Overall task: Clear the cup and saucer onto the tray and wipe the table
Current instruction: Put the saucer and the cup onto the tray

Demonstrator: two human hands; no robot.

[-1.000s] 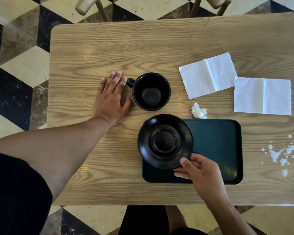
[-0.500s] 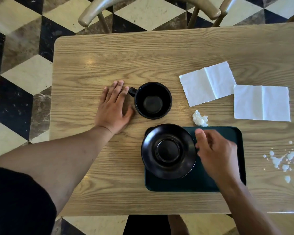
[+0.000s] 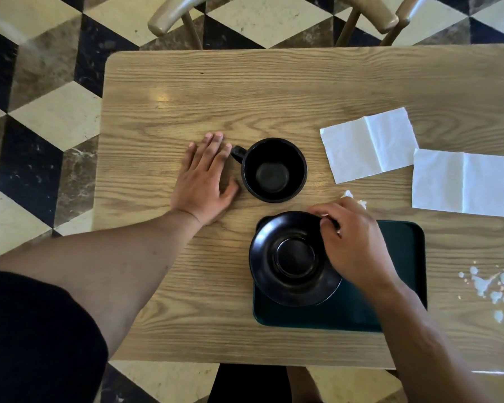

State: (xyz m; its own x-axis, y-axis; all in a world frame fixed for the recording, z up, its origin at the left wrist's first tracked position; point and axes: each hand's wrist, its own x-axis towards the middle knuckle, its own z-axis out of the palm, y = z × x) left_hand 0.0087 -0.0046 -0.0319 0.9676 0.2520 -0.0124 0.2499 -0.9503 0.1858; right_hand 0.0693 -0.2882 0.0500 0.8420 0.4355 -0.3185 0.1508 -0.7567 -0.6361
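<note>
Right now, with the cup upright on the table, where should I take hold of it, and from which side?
Probably by the handle. The cup stands upright and empty, with its handle pointing left towards the left hand, which lies flat beside it. Come in from the left and pinch the handle; a rim grip from above would also work.

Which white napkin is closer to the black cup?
The left napkin, beside the cup; the other napkin lies farther right, near the table edge.
</note>
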